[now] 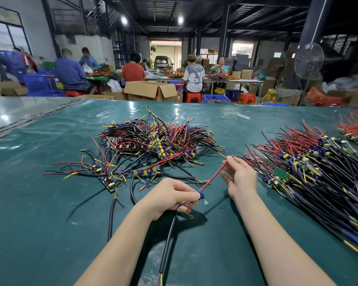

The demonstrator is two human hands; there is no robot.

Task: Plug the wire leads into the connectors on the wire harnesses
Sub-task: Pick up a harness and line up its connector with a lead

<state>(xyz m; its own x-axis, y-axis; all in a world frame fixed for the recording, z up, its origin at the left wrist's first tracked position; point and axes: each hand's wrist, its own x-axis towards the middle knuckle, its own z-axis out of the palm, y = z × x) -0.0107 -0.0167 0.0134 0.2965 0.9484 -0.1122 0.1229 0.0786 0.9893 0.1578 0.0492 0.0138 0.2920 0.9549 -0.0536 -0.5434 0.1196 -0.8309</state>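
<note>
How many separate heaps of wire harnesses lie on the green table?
3: a tangled heap at the centre, a laid-out heap on the right, and a red-wired one at the far right edge, partly out of view.

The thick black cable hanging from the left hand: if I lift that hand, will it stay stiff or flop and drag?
Probably semi-flexible: the black cable hangs from the left hand in a gentle curve, without kinking. Its far end likely drags across the green mat. The thin red lead looks floppier, held by the right hand.
</note>
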